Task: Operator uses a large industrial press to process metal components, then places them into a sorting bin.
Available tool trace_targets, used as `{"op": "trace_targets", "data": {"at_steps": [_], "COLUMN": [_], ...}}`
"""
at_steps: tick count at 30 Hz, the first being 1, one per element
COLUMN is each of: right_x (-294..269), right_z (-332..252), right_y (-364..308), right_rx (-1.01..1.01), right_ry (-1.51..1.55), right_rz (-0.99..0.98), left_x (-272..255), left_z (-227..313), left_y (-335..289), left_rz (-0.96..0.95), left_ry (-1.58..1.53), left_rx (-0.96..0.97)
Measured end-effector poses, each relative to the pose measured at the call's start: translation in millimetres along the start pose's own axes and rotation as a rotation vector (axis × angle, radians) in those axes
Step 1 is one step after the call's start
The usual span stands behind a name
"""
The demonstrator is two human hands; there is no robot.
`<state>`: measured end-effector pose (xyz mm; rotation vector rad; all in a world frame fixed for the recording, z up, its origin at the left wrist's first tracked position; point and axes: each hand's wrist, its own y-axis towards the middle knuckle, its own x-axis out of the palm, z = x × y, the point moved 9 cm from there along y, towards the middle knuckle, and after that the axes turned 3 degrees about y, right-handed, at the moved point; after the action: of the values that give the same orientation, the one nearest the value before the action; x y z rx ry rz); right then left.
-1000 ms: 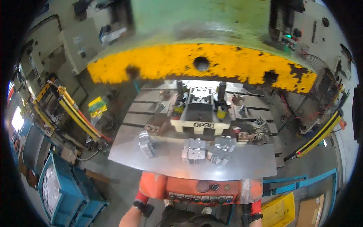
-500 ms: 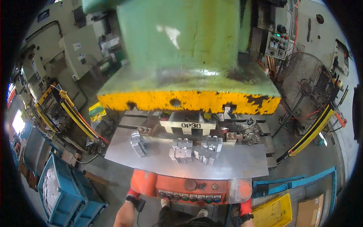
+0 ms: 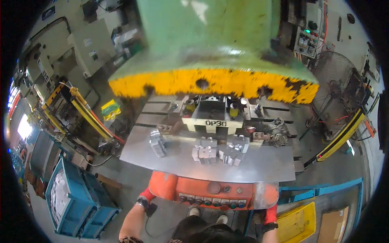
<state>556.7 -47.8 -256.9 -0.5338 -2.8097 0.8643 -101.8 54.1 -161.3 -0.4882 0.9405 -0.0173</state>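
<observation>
My left hand (image 3: pixel 147 195), in a red glove, is at the left end of an orange control console (image 3: pixel 182 184). Its fingers are hidden by the rounded side guard. At the opposite end, my right hand (image 3: pixel 270 214), also red-gloved, reaches up beneath the other guard, fingers out of sight. Behind the console lies a grey metal plate (image 3: pixel 186 171). On it stand a stack of metal parts (image 3: pixel 157 143) at the left and grouped metal blocks (image 3: pixel 206 150) right of the middle. Beyond these sits a die (image 3: pixel 212 123) under the green press ram (image 3: pixel 210 83) with its yellow edge.
Yellow-and-black guard posts (image 3: pixel 94 118) flank the press. A blue bin (image 3: pixel 83 202) holding pale pieces stands at the lower left. To the lower right are a yellow tray (image 3: pixel 298 222), a cardboard piece (image 3: pixel 334 225) and a blue frame (image 3: pixel 324 190). A fan (image 3: pixel 334 81) stands far right.
The ram sits higher above the die, and more of the die shows. The whole view has shifted slightly. Both hands remain at the console's ends.
</observation>
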Motion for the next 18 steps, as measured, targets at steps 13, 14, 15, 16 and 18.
{"op": "trace_targets", "data": {"at_steps": [13,14,15,16,18], "right_x": [-111.1,-104.6,-102.7,-91.5,-56.6], "right_z": [117.0,108.4,100.3,92.1,70.4], "right_y": [-1.3,-10.3,-25.1,-43.9,-78.0], "right_rx": [-0.27,-0.329,-0.326,-0.339,-0.313], "right_ry": [0.224,0.205,0.116,0.118,0.164], "right_rz": [0.531,0.517,0.637,0.668,0.669], "left_x": [-203.7,-205.9,-205.7,-203.9,-198.6], "left_z": [309.0,345.3,373.2,402.6,446.1], "left_y": [-23.6,-10.6,11.2,29.7,76.8], "left_rz": [0.645,0.621,0.612,0.633,0.611], "left_ry": [0.109,0.092,0.136,0.197,0.312], "left_rx": [0.869,0.948,0.875,0.851,0.725]}}
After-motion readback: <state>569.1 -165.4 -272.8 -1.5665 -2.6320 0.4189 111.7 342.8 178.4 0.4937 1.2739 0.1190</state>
